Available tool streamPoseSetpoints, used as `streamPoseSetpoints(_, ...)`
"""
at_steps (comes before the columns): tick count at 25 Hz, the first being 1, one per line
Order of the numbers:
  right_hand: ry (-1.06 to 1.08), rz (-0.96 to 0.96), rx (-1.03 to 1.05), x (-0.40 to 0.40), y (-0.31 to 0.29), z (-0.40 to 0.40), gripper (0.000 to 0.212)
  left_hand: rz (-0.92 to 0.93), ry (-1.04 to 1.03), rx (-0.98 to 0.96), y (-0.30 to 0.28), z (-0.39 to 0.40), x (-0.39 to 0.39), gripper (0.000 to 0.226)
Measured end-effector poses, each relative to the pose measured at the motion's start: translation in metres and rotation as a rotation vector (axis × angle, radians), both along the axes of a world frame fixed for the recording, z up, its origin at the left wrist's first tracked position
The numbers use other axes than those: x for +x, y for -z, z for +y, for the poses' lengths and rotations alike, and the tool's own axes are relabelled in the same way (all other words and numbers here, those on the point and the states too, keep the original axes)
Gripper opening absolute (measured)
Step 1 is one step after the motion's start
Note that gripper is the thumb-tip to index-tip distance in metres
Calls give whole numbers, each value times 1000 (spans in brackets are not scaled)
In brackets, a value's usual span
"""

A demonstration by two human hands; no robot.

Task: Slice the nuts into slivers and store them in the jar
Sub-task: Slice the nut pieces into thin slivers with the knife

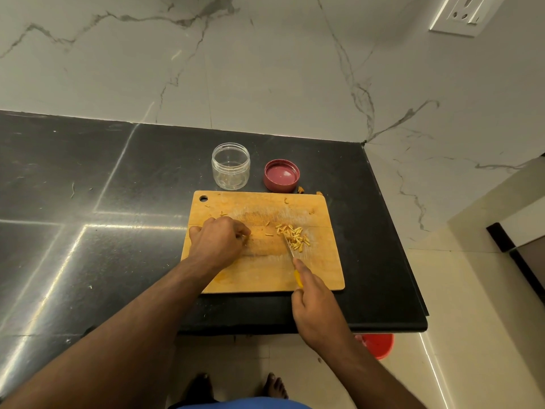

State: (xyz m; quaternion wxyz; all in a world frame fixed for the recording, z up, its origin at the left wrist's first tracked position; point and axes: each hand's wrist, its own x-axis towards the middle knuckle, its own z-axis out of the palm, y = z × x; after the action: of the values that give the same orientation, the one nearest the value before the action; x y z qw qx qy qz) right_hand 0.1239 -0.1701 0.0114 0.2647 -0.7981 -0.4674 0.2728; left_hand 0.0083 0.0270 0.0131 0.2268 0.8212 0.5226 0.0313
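A wooden cutting board lies on the black counter. A small heap of pale nut slivers sits on its right half, with a few stray bits around. My right hand grips a yellow-handled knife whose blade tip touches the heap's left side. My left hand rests on the board's left part with fingers curled down; whatever lies under the fingertips is hidden. Behind the board stands a clear jar, open, with a few bits at its bottom. Its dark red lid lies upturned to the right.
The black counter ends just right of the board, with the front edge close below it. Two small nut pieces lie behind the board's far right corner. A red bucket stands on the floor below. Marble wall behind.
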Motion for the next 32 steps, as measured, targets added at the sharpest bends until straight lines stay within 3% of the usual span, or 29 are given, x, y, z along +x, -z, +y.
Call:
streamPoseSetpoints(5, -128, -35, 1, -9, 2, 17, 56, -1, 2, -1, -1, 0, 1, 24)
streamPoseSetpoints(10, 18, -41, -8, 8, 4, 13, 57, -42, 9, -49, 7, 8, -8, 25)
streamPoseSetpoints(15, -99, -5, -1, -3, 6, 13, 56, -76, 0, -76, 3, 14, -14, 27)
streamPoseSetpoints(19, 5, 1, 22, 8, 5, 10, 56, -169, -66, -80, -6, 26, -32, 24)
streamPoseSetpoints(24, -17, 45, 89, 5, 5, 12, 56, -254, -168, -49, -17, 34, -59, 23)
streamPoseSetpoints(32, -53, 76, 80, -7, 11, 19, 56, -229, -148, -128, -17, 20, -72, 24)
